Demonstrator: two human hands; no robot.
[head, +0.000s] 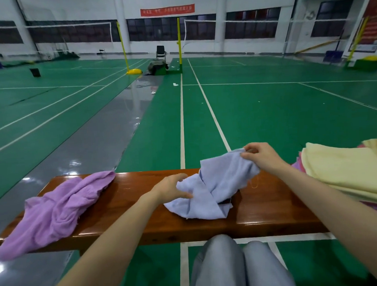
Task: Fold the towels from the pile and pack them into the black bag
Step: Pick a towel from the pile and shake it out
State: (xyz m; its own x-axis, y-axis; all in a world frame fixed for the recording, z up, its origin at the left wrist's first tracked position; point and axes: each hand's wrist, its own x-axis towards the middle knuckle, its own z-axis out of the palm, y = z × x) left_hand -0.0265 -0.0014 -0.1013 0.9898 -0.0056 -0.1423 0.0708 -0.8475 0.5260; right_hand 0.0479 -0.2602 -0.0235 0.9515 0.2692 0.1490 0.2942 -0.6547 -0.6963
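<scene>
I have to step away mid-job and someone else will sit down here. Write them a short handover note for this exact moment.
Left hand grips the near-left edge of the light blue towel; right hand pinches its raised far corner. The towel is crumpled on the wooden bench, not yet folded.
Purple towel lies unfolded at the bench's left end.
Stack of yellow and pink towels sits at the right.
Black bag is not in view, so packed count is unknown.
Left: fold blue, then purple, then pack.
</scene>
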